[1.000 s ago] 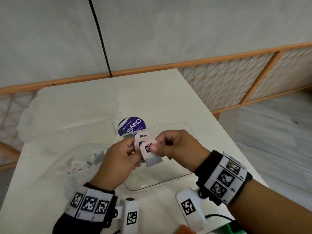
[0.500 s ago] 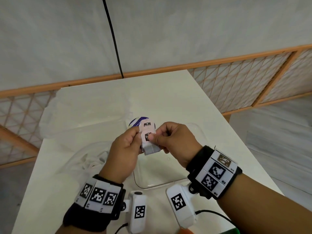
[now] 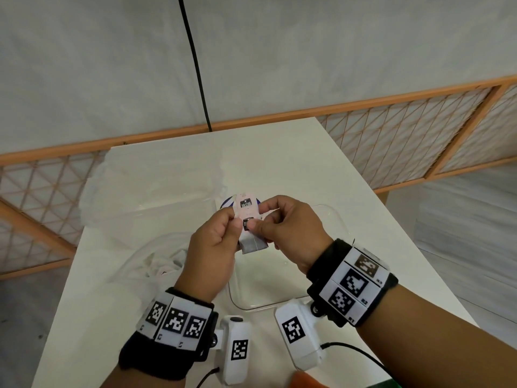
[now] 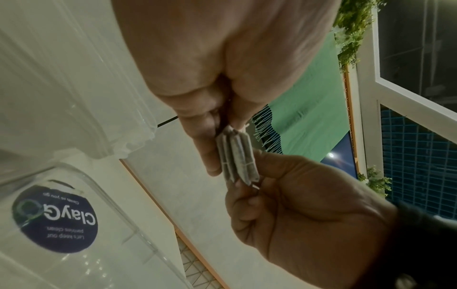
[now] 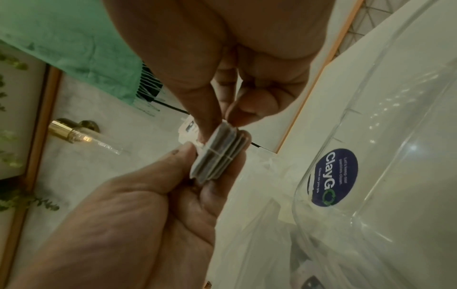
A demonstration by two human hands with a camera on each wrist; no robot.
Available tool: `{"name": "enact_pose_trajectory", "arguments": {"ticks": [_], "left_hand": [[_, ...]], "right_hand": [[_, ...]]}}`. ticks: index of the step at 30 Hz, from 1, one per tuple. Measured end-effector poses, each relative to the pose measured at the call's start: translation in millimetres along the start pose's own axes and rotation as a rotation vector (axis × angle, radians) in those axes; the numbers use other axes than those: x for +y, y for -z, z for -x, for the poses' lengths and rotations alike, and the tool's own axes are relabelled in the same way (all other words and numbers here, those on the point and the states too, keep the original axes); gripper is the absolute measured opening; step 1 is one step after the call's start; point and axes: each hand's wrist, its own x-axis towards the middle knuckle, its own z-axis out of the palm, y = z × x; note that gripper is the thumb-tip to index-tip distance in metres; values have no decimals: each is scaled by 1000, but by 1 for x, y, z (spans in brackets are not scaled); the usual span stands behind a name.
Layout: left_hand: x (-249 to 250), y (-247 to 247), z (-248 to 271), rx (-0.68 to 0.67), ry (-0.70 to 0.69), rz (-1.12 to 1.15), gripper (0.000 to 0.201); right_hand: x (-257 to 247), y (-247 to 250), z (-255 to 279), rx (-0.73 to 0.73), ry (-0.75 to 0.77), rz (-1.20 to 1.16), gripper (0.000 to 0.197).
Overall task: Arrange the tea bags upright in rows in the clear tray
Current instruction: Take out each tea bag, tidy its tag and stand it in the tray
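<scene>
White table, clear tray on it, crumpled clear plastic bag beside, perhaps touching

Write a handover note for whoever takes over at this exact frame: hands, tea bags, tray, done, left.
Left hand: pinching a small stack of tea bags from its side.
Right hand: pinching the same stack, thumb on the front tag.
The stack is held in the air above the clear tray, which has a round blue sticker.
More tea bags sit in the plastic bag left of the tray.
Done: no bags visible in the tray.
Left: stand this stack upright in the tray, then fetch the rest and build rows.
</scene>
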Motion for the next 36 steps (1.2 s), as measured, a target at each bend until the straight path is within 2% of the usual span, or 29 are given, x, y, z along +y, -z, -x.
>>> {"name": "enact_pose_trajectory", "arguments": {"ticks": [4, 9, 13, 15, 17, 21, 26, 32, 36], "left_hand": [[0, 3, 3, 13, -25, -114, 22], [4, 2, 10, 32, -18, -113, 15], [9, 4, 15, 16, -26, -107, 13], [14, 7, 16, 2, -53, -115, 15], [18, 9, 18, 13, -58, -94, 22], [23, 16, 22, 15, -74, -120, 22], [27, 27, 23, -26, -108, -196, 38], [31, 36, 26, -51, -97, -255, 24], [27, 35, 28, -2, -116, -314, 18]], "right_hand": [[1, 0, 3, 17, 32, 7, 25], [-2, 0, 9, 17, 27, -17, 28], [-11, -3, 20, 18, 234, 213, 30], [-16, -3, 21, -15, 275, 278, 29], [-20, -4, 20, -25, 260, 282, 28], [-25, -5, 17, -44, 232, 328, 27], [-32, -6, 15, -109, 125, 96, 22], [-35, -11, 14, -151, 87, 60, 21], [-32, -16, 13, -113, 85, 112, 31]]}}
